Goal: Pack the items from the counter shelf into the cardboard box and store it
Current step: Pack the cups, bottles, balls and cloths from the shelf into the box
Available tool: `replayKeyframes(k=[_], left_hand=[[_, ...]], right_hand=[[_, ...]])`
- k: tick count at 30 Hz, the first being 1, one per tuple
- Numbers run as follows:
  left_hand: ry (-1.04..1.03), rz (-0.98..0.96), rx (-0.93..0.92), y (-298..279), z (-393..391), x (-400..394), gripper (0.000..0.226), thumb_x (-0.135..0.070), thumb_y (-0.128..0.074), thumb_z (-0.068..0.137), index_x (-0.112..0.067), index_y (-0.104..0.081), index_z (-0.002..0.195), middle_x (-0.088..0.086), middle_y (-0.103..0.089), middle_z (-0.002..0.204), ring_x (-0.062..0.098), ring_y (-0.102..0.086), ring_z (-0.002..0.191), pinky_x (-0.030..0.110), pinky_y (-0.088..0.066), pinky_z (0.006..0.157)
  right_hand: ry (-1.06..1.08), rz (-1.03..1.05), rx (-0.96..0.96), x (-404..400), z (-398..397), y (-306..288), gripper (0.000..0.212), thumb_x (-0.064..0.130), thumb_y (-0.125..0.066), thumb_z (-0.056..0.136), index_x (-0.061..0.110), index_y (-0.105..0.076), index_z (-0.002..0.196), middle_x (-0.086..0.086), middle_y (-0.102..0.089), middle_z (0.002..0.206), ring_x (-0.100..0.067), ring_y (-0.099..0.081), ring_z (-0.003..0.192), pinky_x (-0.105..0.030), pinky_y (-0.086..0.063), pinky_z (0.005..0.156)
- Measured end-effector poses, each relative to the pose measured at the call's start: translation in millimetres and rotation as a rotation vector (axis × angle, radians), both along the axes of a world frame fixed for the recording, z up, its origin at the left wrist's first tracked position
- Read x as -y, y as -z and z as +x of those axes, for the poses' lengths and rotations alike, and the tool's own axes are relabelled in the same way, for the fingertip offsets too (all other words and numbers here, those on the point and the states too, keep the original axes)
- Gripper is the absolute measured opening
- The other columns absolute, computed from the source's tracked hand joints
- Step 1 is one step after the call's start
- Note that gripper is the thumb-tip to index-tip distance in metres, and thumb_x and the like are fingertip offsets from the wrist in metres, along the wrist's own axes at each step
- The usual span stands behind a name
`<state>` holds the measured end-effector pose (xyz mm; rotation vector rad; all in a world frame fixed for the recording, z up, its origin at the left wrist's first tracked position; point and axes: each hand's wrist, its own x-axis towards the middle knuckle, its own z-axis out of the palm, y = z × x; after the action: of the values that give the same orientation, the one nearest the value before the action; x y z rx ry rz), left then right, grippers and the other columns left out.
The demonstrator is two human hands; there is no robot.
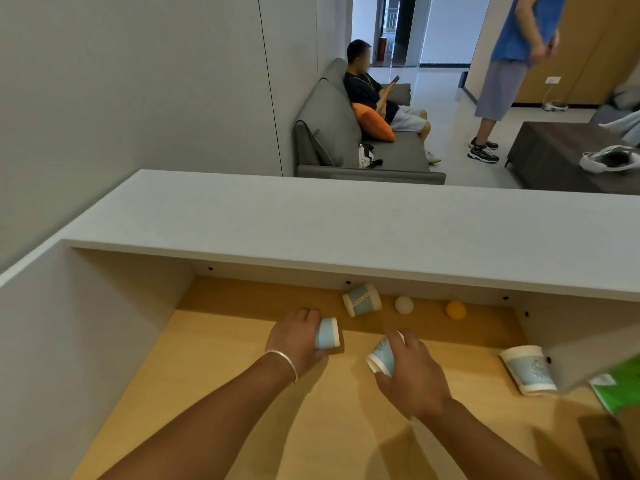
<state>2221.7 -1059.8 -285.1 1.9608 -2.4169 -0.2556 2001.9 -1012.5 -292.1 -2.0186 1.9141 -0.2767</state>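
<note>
On the wooden counter shelf [242, 393] lie several light-blue paper cups. My left hand [294, 337] is closed around one cup [327, 333] lying on its side. My right hand [412, 372] grips a second cup [381, 356], its rim pointing down-left. A third cup [362, 299] lies tipped at the back of the shelf. A fourth cup [528, 368] lies at the right, partly under a grey panel. A white ball [404, 304] and an orange ball [455, 310] rest near the back wall. The cardboard box is not clearly in view.
A white countertop [346, 223] overhangs the shelf. A green packet [620, 386] sits at the right edge. Beyond the counter, one person sits on a grey sofa [332, 133] and another stands near a dark low table [554, 150].
</note>
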Motion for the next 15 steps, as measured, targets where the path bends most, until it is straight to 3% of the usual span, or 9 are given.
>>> replayKeyframes(k=[3, 8, 15], left_hand=[[-0.002, -0.015, -0.041, -18.7, -13.4, -28.9, 0.054, -0.044, -0.069, 0.074, -0.026, -0.047, 0.120, -0.002, -0.051, 0.118, 0.018, -0.051, 0.103, 0.029, -0.042, 0.075], [0.059, -0.071, -0.110, -56.2, -50.8, -68.5, 0.059, -0.047, -0.067, 0.076, -0.026, -0.046, 0.126, -0.003, -0.047, 0.119, 0.017, -0.051, 0.104, 0.030, -0.047, 0.081], [0.219, -0.154, -0.199, -103.4, -134.6, -102.0, 0.061, -0.056, -0.065, 0.075, -0.031, -0.044, 0.126, -0.008, -0.048, 0.116, 0.013, -0.051, 0.097, 0.028, -0.049, 0.079]], right_hand=[[-0.004, -0.015, 0.011, -28.7, -13.1, -20.6, 0.078, 0.045, -0.062, 0.080, 0.032, -0.021, 0.145, 0.005, -0.031, 0.145, -0.017, -0.039, 0.126, -0.027, -0.048, 0.088], [0.030, -0.063, 0.027, -74.0, -47.8, -60.4, 0.079, 0.045, -0.066, 0.079, 0.032, -0.023, 0.144, 0.006, -0.031, 0.144, -0.016, -0.041, 0.124, -0.028, -0.049, 0.088], [0.180, -0.204, 0.037, -131.1, -124.5, -123.6, 0.082, 0.043, -0.070, 0.077, 0.032, -0.024, 0.144, 0.008, -0.033, 0.142, -0.013, -0.046, 0.118, -0.029, -0.052, 0.087]])
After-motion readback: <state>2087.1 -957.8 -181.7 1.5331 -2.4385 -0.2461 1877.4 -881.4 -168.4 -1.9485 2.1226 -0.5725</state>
